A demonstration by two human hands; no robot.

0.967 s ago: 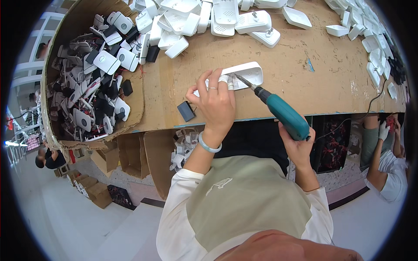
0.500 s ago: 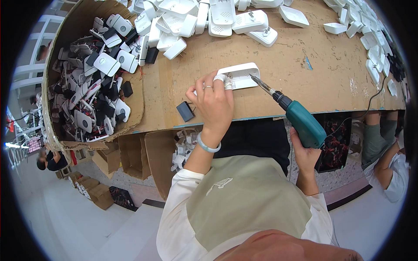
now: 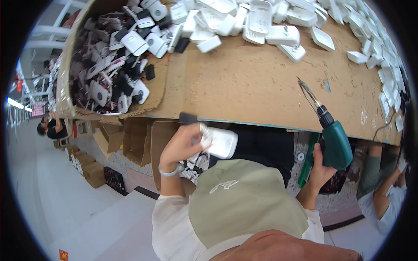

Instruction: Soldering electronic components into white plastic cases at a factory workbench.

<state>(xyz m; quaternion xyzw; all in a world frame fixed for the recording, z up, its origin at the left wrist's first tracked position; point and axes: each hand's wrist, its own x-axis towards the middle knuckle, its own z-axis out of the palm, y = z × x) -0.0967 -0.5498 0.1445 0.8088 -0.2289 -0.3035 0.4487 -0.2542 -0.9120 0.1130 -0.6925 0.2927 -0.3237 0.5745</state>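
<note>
My left hand [image 3: 183, 142], white wrappings on some fingers, is closed on a white plastic housing [image 3: 224, 143] just off the table's near edge. Both are slightly smeared by motion. A small black box [image 3: 188, 118] shows beyond that hand at the edge; whether the hand touches it is unclear. My right hand [image 3: 321, 170] grips a green electric screwdriver [image 3: 336, 141], its long metal bit pointing up and left over the cardboard-covered table [image 3: 244, 82]. The bit is apart from the housing.
A cardboard box [image 3: 65, 93] at the left holds a heap of white and black parts with wires [image 3: 135, 42]. White housings [image 3: 261, 17] are piled along the far side and right. Open cartons [image 3: 137, 141] stand below the table. Another person's arm [image 3: 383, 191] shows at the right.
My left hand has drawn the housing toward me, off the table. The screwdriver has come away from it and moved right and nearer. The view has shifted too.
</note>
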